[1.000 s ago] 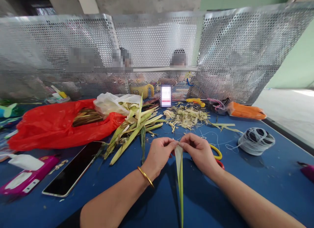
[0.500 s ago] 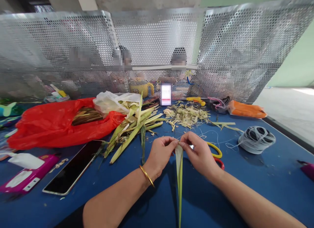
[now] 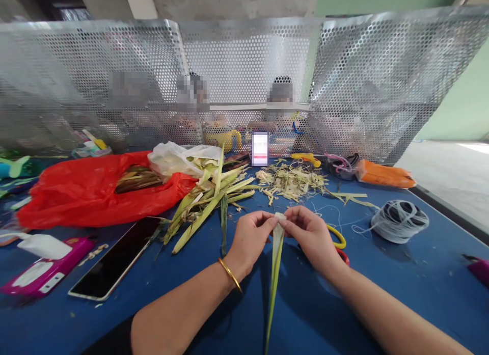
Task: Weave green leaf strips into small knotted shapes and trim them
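Between my two hands a long pale green leaf strip point(image 3: 275, 263) hangs down toward the near table edge. My left hand point(image 3: 254, 238), with a gold bangle point(image 3: 229, 275) on its wrist, pinches the strip's folded top end between thumb and forefinger. My right hand point(image 3: 309, 235) grips the same end from the other side, fingertips close to those of my left hand. Scissors with yellow and red handles point(image 3: 338, 238) lie partly hidden behind my right hand. A pile of green husks point(image 3: 214, 197) lies beyond my left hand.
On the blue table point(image 3: 160, 314) are a red bag point(image 3: 76, 192), a black phone point(image 3: 116, 258), a magenta power strip point(image 3: 46, 268), shredded scraps point(image 3: 292, 179), a cord spool point(image 3: 399, 221) and an orange packet point(image 3: 385, 174). People sit behind the perforated screen point(image 3: 244, 54).
The strip's folded top now shows above my fingertips, and its lower end has swung to the left. Both hands keep their pinch. The view has shifted slightly.
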`<move>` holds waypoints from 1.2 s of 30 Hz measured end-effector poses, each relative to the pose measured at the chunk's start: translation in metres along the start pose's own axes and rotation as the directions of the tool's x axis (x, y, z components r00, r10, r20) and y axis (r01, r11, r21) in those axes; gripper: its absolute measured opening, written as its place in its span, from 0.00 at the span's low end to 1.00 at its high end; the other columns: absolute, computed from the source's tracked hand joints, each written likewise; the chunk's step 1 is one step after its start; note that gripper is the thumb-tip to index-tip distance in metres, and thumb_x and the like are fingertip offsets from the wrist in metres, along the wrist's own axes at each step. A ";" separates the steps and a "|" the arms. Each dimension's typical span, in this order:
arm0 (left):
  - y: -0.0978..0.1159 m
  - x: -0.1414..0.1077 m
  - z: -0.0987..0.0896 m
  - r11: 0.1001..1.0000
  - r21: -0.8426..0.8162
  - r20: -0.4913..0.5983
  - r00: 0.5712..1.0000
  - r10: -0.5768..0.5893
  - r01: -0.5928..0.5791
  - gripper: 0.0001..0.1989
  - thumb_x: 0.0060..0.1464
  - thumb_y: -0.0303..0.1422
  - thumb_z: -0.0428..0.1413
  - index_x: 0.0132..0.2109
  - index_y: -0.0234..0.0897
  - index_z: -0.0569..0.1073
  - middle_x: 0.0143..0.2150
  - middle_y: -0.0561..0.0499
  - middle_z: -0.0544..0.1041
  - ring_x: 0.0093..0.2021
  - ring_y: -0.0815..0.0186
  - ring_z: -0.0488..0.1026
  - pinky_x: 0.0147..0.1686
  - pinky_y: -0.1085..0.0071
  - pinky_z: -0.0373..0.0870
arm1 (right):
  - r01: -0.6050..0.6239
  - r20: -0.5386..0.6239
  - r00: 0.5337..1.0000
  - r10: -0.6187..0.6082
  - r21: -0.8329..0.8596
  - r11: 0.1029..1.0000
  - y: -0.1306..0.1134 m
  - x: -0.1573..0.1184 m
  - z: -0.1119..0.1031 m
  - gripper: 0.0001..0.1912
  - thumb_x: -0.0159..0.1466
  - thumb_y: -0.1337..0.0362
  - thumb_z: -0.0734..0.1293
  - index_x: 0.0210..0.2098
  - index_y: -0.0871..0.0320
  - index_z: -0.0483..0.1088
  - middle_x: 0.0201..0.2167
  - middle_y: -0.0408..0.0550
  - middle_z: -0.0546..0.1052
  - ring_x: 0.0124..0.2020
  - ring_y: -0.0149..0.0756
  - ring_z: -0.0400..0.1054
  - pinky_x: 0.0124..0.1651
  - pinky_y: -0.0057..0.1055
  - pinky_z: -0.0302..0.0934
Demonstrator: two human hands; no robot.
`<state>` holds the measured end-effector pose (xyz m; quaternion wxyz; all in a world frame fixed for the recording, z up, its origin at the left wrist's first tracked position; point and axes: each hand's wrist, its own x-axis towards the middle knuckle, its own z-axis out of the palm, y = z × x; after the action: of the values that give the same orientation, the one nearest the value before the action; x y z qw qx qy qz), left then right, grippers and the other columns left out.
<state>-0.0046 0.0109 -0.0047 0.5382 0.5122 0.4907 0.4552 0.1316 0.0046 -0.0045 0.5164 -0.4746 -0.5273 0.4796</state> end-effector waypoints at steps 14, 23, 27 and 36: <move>-0.001 0.000 0.002 0.998 -0.054 0.036 0.999 -0.023 0.025 0.10 0.46 0.37 0.58 0.28 0.34 0.73 0.24 0.54 0.71 0.24 0.71 0.64 0.23 0.76 0.61 | 0.156 0.026 0.988 -0.154 -0.186 0.970 0.000 -0.002 -0.003 0.12 0.58 0.57 0.67 0.24 0.57 0.65 0.20 0.39 0.65 0.23 0.28 0.57 0.26 0.26 0.53; 0.002 -0.001 0.002 0.993 -0.111 0.051 0.998 -0.043 0.048 0.12 0.41 0.40 0.60 0.25 0.34 0.73 0.22 0.55 0.69 0.23 0.73 0.61 0.23 0.76 0.58 | 0.240 0.015 0.969 -0.247 -0.301 0.923 0.001 -0.002 -0.004 0.09 0.57 0.60 0.67 0.24 0.57 0.66 0.20 0.39 0.65 0.23 0.29 0.56 0.27 0.27 0.52; 0.000 0.000 0.002 0.989 -0.136 0.068 0.996 -0.055 0.064 0.13 0.41 0.40 0.61 0.25 0.34 0.73 0.22 0.55 0.69 0.22 0.73 0.61 0.23 0.76 0.58 | 0.296 0.020 0.952 -0.305 -0.316 0.902 0.002 -0.003 -0.004 0.08 0.58 0.62 0.67 0.24 0.56 0.66 0.21 0.40 0.65 0.25 0.30 0.57 0.29 0.27 0.53; 0.001 0.000 0.000 0.997 -0.073 0.028 0.999 -0.033 0.035 0.12 0.46 0.41 0.59 0.30 0.34 0.75 0.26 0.52 0.74 0.26 0.70 0.67 0.25 0.76 0.62 | 0.148 -0.010 0.988 -0.153 -0.188 0.971 0.002 0.000 -0.003 0.12 0.56 0.56 0.68 0.25 0.57 0.67 0.20 0.40 0.68 0.23 0.30 0.59 0.27 0.27 0.56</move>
<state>-0.0045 0.0108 -0.0035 0.5710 0.4898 0.4748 0.4568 0.1343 0.0051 -0.0066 0.5110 -0.4853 -0.5980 0.3818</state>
